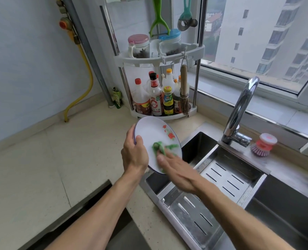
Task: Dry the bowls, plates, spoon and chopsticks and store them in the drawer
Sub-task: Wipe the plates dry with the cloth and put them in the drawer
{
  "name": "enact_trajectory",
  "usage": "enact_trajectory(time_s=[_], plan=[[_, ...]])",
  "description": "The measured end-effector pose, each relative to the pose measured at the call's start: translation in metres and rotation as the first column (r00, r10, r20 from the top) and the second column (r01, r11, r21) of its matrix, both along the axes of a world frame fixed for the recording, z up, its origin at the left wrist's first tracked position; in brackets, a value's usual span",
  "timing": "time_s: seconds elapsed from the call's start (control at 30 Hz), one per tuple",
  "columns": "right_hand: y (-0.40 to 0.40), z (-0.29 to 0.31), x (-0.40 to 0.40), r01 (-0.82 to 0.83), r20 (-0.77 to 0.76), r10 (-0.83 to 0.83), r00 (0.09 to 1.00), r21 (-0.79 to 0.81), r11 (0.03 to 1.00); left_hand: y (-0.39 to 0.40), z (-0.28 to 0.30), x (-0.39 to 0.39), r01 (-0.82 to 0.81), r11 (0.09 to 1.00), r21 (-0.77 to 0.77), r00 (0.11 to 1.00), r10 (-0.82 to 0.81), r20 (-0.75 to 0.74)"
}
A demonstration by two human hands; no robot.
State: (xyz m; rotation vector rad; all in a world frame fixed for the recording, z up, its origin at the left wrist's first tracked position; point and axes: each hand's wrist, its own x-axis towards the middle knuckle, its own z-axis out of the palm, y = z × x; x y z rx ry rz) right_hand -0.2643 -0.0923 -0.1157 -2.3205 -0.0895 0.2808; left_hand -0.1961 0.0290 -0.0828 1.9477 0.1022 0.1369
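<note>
Plate (155, 136) up in the air, tilted on edge above the near-left corner of the sink (200, 141) — white, thin dark rim, red flower print facing the camera. Left hand (134, 154) has it by the left rim: thumb hooked over the front face, fingers wrapped behind, a firm grip clamped on the plate. Right hand (178, 170) comes in from the lower right, blurred, fingers laid fairly flat and pressing a green cloth (160, 148) against the plate's face; the cloth is bunched under the fingertips, and whether the fingers pinch it or only press on it I cannot tell through the blur. Cloth touching plate, hand on cloth.

Below the hands, a slotted steel drain tray (227, 177) sits across the sink, with a second slotted panel nearer the camera. Chrome faucet (239, 112) arches at the back of the basin, and just beside its base lies a red-and-white dish brush (264, 144) with purple bristles. Pale stone desk (50, 159) runs off to the left. In the corner stands a two-tier rack (160, 56): sauce bottles (156, 98) packed on the lower tier, lidded spice jars (138, 46) on the upper, a small whisk brush (184, 92) hanging from a hook. Yellow hose (85, 69) runs down the wall at left.
</note>
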Motion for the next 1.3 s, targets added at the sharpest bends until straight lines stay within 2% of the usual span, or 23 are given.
enact_trajectory(time_s=[0.07, 0.1, 0.17, 0.23, 0.27, 0.33, 0.4, 0.47, 0.6, 0.67, 0.87, 1.0, 1.17, 1.3], plan=[[0.012, 0.003, -0.009, -0.094, 0.038, 0.092, 0.995, 0.047, 0.994, 0.003, 0.0, 0.006, -0.012, 1.0, 0.008, 1.0, 0.012, -0.013], [0.01, -0.002, -0.01, -0.108, 0.057, 0.107, 0.993, 0.013, 0.994, 0.005, 0.0, 0.008, 0.009, 1.0, -0.002, 1.0, -0.009, -0.027], [-0.003, -0.016, -0.001, -0.058, 0.077, 0.069, 0.995, -0.138, 0.989, 0.011, -0.003, 0.012, 0.067, 0.997, -0.039, 0.997, -0.068, -0.044], [-0.016, -0.024, 0.009, 0.055, 0.064, -0.037, 0.997, -0.308, 0.95, 0.011, -0.003, 0.011, 0.105, 0.993, -0.054, 0.993, -0.108, -0.05], [-0.018, -0.026, 0.011, 0.094, 0.058, -0.079, 0.995, -0.324, 0.941, 0.01, -0.003, 0.01, 0.103, 0.993, -0.054, 0.993, -0.106, -0.05], [-0.006, -0.02, 0.009, 0.094, 0.077, -0.081, 0.994, -0.191, 0.977, 0.008, -0.001, 0.01, 0.062, 0.996, -0.062, 0.997, -0.065, -0.04], [0.012, -0.007, -0.003, 0.014, 0.066, -0.014, 0.998, 0.004, 1.0, 0.007, 0.0, 0.011, 0.016, 0.999, -0.045, 0.999, -0.017, -0.042], [0.019, -0.006, -0.011, -0.051, 0.079, 0.048, 0.996, 0.038, 0.998, 0.012, -0.002, 0.013, 0.034, 0.998, -0.044, 0.998, -0.036, -0.049], [-0.013, -0.032, 0.006, -0.002, 0.123, 0.042, 0.992, -0.314, 0.949, 0.024, -0.006, 0.017, 0.191, 0.98, -0.058, 0.976, -0.196, -0.095], [-0.027, -0.03, 0.015, 0.052, 0.126, 0.001, 0.992, -0.408, 0.911, 0.026, -0.005, 0.019, 0.28, 0.957, -0.074, 0.947, -0.288, -0.142], [-0.012, -0.009, 0.035, -0.034, 0.247, 0.162, 0.955, -0.453, 0.891, 0.029, -0.001, 0.029, 0.422, 0.9, -0.107, 0.857, -0.435, -0.276], [-0.026, -0.015, 0.035, -0.01, 0.176, 0.116, 0.978, -0.512, 0.859, 0.032, -0.003, 0.03, 0.395, 0.913, -0.106, 0.883, -0.409, -0.23], [-0.02, -0.031, 0.015, -0.032, 0.05, 0.056, 0.997, -0.39, 0.92, 0.025, -0.007, 0.027, 0.191, 0.98, -0.056, 0.974, -0.196, -0.113], [0.003, -0.006, -0.006, -0.144, 0.067, 0.154, 0.986, -0.137, 0.98, 0.02, -0.011, 0.026, 0.044, 0.999, -0.012, 0.994, -0.045, -0.101]])
